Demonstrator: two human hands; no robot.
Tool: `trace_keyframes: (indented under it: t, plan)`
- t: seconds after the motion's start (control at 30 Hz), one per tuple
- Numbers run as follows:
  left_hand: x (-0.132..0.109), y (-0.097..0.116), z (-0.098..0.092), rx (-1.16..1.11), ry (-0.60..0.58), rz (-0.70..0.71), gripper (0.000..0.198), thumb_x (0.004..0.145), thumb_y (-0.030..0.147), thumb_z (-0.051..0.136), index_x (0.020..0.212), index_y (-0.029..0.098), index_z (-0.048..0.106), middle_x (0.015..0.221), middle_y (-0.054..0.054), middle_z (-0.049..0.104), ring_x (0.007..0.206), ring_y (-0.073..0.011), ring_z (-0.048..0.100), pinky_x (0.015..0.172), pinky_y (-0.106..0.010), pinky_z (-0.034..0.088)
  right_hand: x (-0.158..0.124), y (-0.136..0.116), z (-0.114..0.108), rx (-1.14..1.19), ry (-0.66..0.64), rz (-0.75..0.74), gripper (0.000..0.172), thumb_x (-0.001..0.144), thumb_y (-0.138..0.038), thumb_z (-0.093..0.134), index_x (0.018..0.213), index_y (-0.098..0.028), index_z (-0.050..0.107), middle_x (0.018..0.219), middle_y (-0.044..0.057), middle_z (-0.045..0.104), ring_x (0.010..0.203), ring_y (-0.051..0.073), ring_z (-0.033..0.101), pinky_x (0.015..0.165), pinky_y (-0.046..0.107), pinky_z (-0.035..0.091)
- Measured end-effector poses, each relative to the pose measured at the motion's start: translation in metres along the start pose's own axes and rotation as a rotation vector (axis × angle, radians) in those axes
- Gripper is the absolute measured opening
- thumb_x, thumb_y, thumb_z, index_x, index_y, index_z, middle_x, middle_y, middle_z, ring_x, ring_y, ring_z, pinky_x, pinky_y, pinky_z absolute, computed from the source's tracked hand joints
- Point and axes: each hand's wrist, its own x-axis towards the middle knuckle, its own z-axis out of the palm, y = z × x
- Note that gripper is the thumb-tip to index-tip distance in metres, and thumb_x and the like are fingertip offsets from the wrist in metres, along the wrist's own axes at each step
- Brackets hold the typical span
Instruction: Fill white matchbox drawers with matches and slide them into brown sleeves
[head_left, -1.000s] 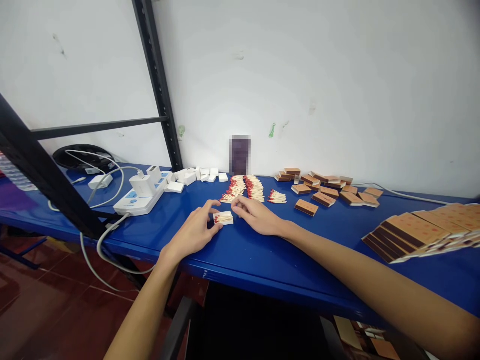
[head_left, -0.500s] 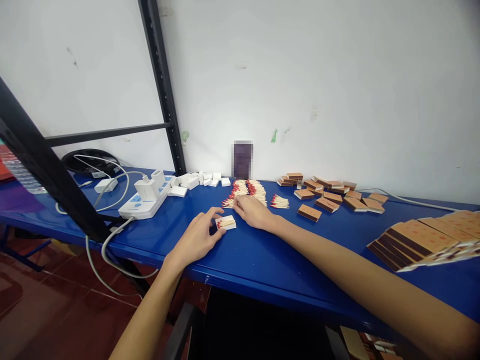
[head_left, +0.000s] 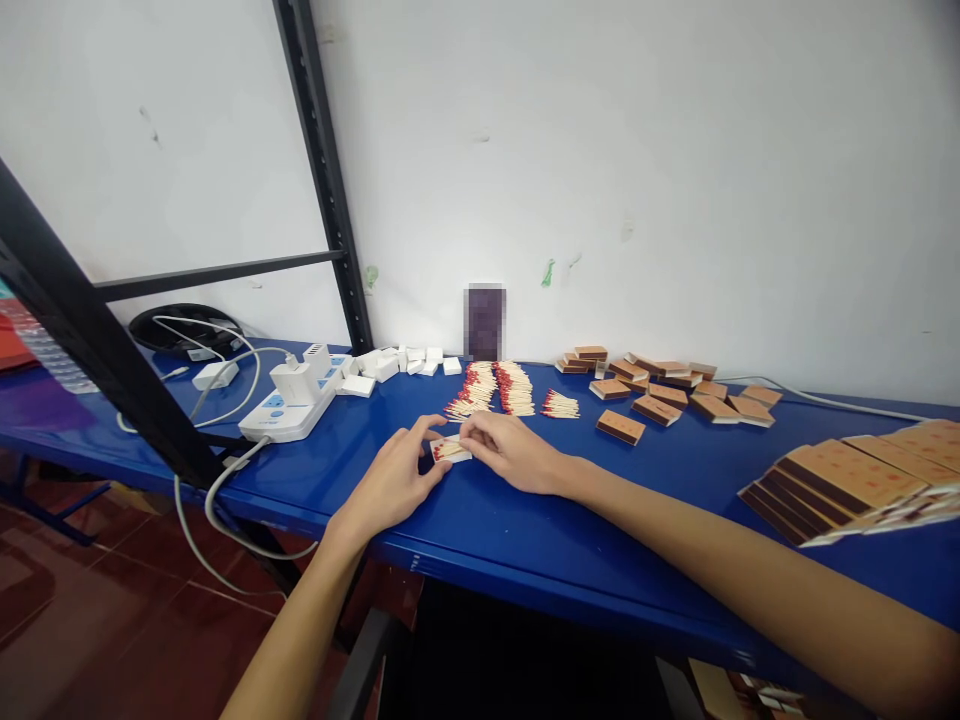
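On the blue table, a small white matchbox tray [head_left: 455,459] lies with red-tipped matches in it. My left hand [head_left: 395,468] steadies it from the left, thumb and fingers curved round its sides. My right hand [head_left: 510,450] is closed in a pinch at the tray's right end, on matches whose sticks are mostly hidden by the fingers. Just behind the hands lie two long rows of matches [head_left: 516,388], with a smaller heap of matches [head_left: 561,404] to their right.
White empty trays [head_left: 386,363] are piled at the back left, beside a power strip [head_left: 292,410] with cables. Brown matchbox sleeves [head_left: 660,400] lie scattered at the right, and a larger stack of sleeves [head_left: 847,480] stands nearer me. A black shelf post [head_left: 112,340] rises at the left.
My right hand has come from the match rows toward me and down to the right end of the tray. My left hand has stayed at the tray.
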Motion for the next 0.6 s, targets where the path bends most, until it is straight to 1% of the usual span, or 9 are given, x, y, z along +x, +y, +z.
trace_keyframes:
  t: [0.07, 0.13, 0.2, 0.33, 0.43, 0.6]
  plan:
    - [0.0, 0.001, 0.0, 0.011, -0.005, -0.002, 0.042, 0.09, 0.029, 0.055, 0.131, 0.026, 0.045, 0.112, -0.003, 0.066, 0.093, -0.0203, 0.058, 0.089, -0.037, 0.045, 0.004, -0.001, 0.002, -0.022, 0.037, 0.025, 0.015, 0.096, -0.029, 0.045, 0.09, -0.02, 0.055, 0.07, -0.002, 0.055, 0.064, 0.013, 0.05, 0.061, 0.025, 0.036]
    - [0.001, 0.001, 0.0, 0.019, -0.007, -0.014, 0.042, 0.09, 0.029, 0.055, 0.13, 0.026, 0.046, 0.111, -0.003, 0.066, 0.091, -0.0201, 0.058, 0.088, -0.037, 0.045, 0.012, 0.005, 0.003, -0.076, 0.109, 0.114, 0.017, 0.097, -0.027, 0.043, 0.088, -0.019, 0.055, 0.068, -0.002, 0.055, 0.062, 0.013, 0.05, 0.061, 0.025, 0.036]
    - [0.001, 0.001, 0.0, 0.02, -0.005, -0.027, 0.041, 0.089, 0.029, 0.055, 0.129, 0.026, 0.047, 0.111, -0.003, 0.065, 0.091, -0.0201, 0.057, 0.087, -0.037, 0.045, 0.02, 0.014, 0.001, -0.139, 0.133, 0.178, 0.016, 0.095, -0.023, 0.045, 0.085, -0.017, 0.056, 0.069, -0.001, 0.057, 0.062, 0.013, 0.05, 0.061, 0.025, 0.035]
    - [0.001, 0.001, 0.001, 0.026, -0.011, -0.03, 0.04, 0.089, 0.029, 0.055, 0.128, 0.026, 0.048, 0.112, -0.003, 0.065, 0.09, -0.0201, 0.057, 0.087, -0.036, 0.045, 0.027, 0.027, -0.001, -0.189, 0.071, 0.17, 0.011, 0.089, -0.02, 0.055, 0.078, -0.017, 0.058, 0.071, 0.0, 0.058, 0.065, 0.013, 0.05, 0.062, 0.024, 0.033]
    - [0.001, 0.001, 0.0, 0.034, -0.009, -0.027, 0.04, 0.089, 0.029, 0.056, 0.127, 0.027, 0.048, 0.111, -0.002, 0.065, 0.089, -0.0199, 0.057, 0.087, -0.036, 0.045, 0.026, 0.027, 0.0, -0.204, 0.043, 0.166, 0.011, 0.089, -0.019, 0.056, 0.079, -0.017, 0.058, 0.07, 0.0, 0.057, 0.065, 0.013, 0.05, 0.062, 0.025, 0.033]
    - [0.001, 0.002, 0.0, 0.033, -0.02, -0.037, 0.04, 0.089, 0.029, 0.055, 0.128, 0.027, 0.047, 0.11, -0.001, 0.065, 0.091, -0.0204, 0.058, 0.086, -0.036, 0.045, 0.025, 0.026, 0.0, -0.215, 0.027, 0.161, 0.008, 0.091, -0.018, 0.053, 0.084, -0.017, 0.057, 0.075, 0.002, 0.058, 0.069, 0.014, 0.051, 0.065, 0.026, 0.034]
